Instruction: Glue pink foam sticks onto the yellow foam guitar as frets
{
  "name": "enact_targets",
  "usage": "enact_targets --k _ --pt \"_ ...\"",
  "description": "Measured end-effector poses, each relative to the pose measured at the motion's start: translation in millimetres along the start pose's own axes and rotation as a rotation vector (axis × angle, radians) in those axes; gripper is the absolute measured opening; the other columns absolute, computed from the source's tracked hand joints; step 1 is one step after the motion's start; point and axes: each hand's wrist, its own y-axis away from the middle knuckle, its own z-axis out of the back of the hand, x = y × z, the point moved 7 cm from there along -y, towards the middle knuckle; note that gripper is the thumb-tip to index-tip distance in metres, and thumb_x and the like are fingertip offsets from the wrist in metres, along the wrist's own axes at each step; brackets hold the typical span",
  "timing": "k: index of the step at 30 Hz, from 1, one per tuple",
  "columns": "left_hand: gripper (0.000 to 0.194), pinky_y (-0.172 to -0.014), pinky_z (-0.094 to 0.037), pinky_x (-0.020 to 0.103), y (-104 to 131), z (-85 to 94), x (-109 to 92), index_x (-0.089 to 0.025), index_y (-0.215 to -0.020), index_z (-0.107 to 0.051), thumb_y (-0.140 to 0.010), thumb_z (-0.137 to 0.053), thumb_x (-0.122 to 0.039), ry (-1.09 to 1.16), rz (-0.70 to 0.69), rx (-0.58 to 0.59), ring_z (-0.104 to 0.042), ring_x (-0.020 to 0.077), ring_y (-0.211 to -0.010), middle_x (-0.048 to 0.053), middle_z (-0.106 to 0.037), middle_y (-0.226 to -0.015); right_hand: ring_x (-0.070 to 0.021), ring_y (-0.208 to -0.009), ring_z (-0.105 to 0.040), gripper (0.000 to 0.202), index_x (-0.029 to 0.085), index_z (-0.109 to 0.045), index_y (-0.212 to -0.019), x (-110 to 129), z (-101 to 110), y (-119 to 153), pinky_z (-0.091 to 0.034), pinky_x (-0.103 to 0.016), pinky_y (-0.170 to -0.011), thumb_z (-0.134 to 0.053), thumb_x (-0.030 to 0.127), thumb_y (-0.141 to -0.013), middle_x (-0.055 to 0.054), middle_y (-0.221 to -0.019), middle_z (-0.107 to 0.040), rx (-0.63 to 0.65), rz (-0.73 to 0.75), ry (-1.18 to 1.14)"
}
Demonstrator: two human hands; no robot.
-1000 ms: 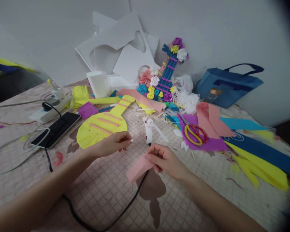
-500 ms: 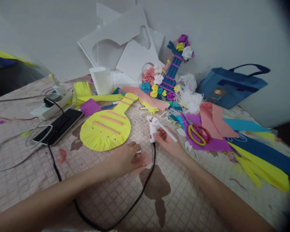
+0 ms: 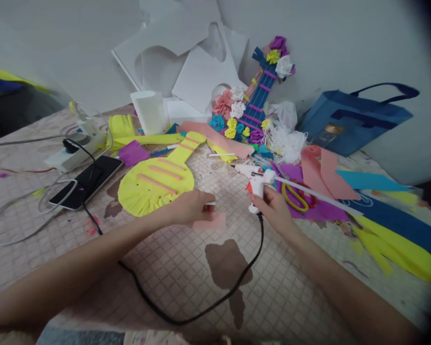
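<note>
Against a pale wall (image 3: 316, 43), at a paper-strewn counter (image 3: 158, 261): gripping a white glue gun (image 3: 256, 189) with the fingers of the right hand (image 3: 278, 211), pinching a small white stick (image 3: 210, 203) in the left hand (image 3: 194, 203), at or just over loose pink paper (image 3: 220, 222). Pictured with pink strips (image 3: 158, 185) already across the nearby yellow cutout (image 3: 143, 200), but with that paper apparently unattached.

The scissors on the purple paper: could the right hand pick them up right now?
Probably not: the scissors lie close by, but the right hand has its fingers around the white glue gun.
</note>
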Motion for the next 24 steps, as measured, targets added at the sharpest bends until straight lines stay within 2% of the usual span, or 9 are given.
enact_targets --k 2,4,7,9,12,14,16,20,24 --pt "0.025 -0.057 -0.035 0.024 -10 8.7 0 -0.017 -0.090 -0.060 -0.069 -0.066 -0.029 0.028 -0.004 -0.048 -0.057 0.0168 -0.069 0.002 -0.064 -0.079 -0.0137 -0.059 -0.046 0.021 0.018 -0.055 -0.079 -8 8 9 -0.037 -0.025 -0.053 -0.056 0.039 -0.080 0.001 -0.066 -0.051 -0.021 -0.020 -0.049" --pt "0.037 -0.063 -0.039 0.026 -14 19.1 0 -0.016 -0.105 -0.056 -0.074 -0.062 -0.034 0.110 -0.011 -0.140 -0.057 0.0179 -0.075 0.006 -0.064 -0.089 -0.0135 -0.059 -0.046 0.021 0.018 -0.055 -0.080 -15 12 15 -0.037 -0.025 -0.053 -0.057 0.039 -0.081 0.001 -0.066 -0.051 -0.031 -0.032 -0.074" --pt "0.032 -0.072 -0.042 0.029 -9 28.8 5 -0.014 -0.108 -0.056 -0.088 -0.040 -0.033 0.304 0.027 -0.248 -0.056 0.0167 -0.080 0.008 -0.061 -0.094 -0.0134 -0.061 -0.046 0.019 0.018 -0.056 -0.082 -21 12 21 -0.037 -0.026 -0.054 -0.056 0.037 -0.081 0.001 -0.067 -0.051 -0.024 -0.046 -0.080" --pt "0.032 -0.068 -0.042 0.028 -4 23.9 13 -0.013 -0.107 -0.058 -0.089 -0.037 -0.029 0.471 0.102 -0.217 -0.053 0.0145 -0.074 0.006 -0.059 -0.088 -0.0136 -0.061 -0.046 0.018 0.018 -0.056 -0.080 -21 9 23 -0.037 -0.026 -0.054 -0.056 0.036 -0.081 0.001 -0.067 -0.051 -0.010 -0.057 -0.084" --pt "0.034 -0.061 -0.041 0.026 4 5.5 21 -0.014 -0.112 -0.057 -0.084 -0.047 -0.030 0.858 0.193 -0.071 -0.049 0.0111 -0.064 0.002 -0.053 -0.076 -0.0142 -0.060 -0.047 0.018 0.018 -0.054 -0.076 -15 5 23 -0.037 -0.026 -0.053 -0.057 0.036 -0.078 0.001 -0.065 -0.051 0.006 -0.074 -0.094" --pt "0.033 -0.063 -0.042 0.025 7 -3.1 19 -0.014 -0.110 -0.057 -0.080 -0.054 -0.028 1.126 0.197 0.004 -0.050 0.0103 -0.066 0.001 -0.052 -0.075 -0.0144 -0.060 -0.047 0.018 0.019 -0.054 -0.075 -11 3 24 -0.038 -0.025 -0.052 -0.057 0.037 -0.077 0.001 -0.065 -0.050 0.008 -0.085 -0.098" --pt "0.030 -0.066 -0.044 0.025 9 -5.3 18 -0.013 -0.104 -0.058 -0.076 -0.061 -0.026 1.274 0.191 0.024 -0.054 0.0113 -0.072 0.002 -0.054 -0.077 -0.0141 -0.059 -0.046 0.019 0.019 -0.054 -0.075 -9 2 24 -0.037 -0.025 -0.052 -0.056 0.037 -0.077 0.001 -0.064 -0.049 0.000 -0.091 -0.100" --pt "0.023 -0.061 -0.044 0.024 10 -1.3 22 -0.014 -0.091 -0.057 -0.075 -0.063 -0.029 1.221 0.186 -0.019 -0.056 0.0130 -0.074 0.005 -0.060 -0.083 -0.0139 -0.058 -0.046 0.020 0.019 -0.056 -0.076 -13 1 25 -0.038 -0.025 -0.051 -0.057 0.039 -0.077 0.001 -0.063 -0.049 -0.013 -0.102 -0.076" --pt "0.023 -0.058 -0.044 0.025 10 3.2 22 -0.015 -0.091 -0.058 -0.077 -0.061 -0.032 0.931 0.146 -0.085 -0.056 0.0119 -0.065 0.004 -0.063 -0.080 -0.0145 -0.060 -0.048 0.020 0.018 -0.057 -0.079 -16 0 26 -0.040 -0.026 -0.053 -0.057 0.038 -0.077 0.000 -0.065 -0.053 -0.003 -0.104 -0.078"
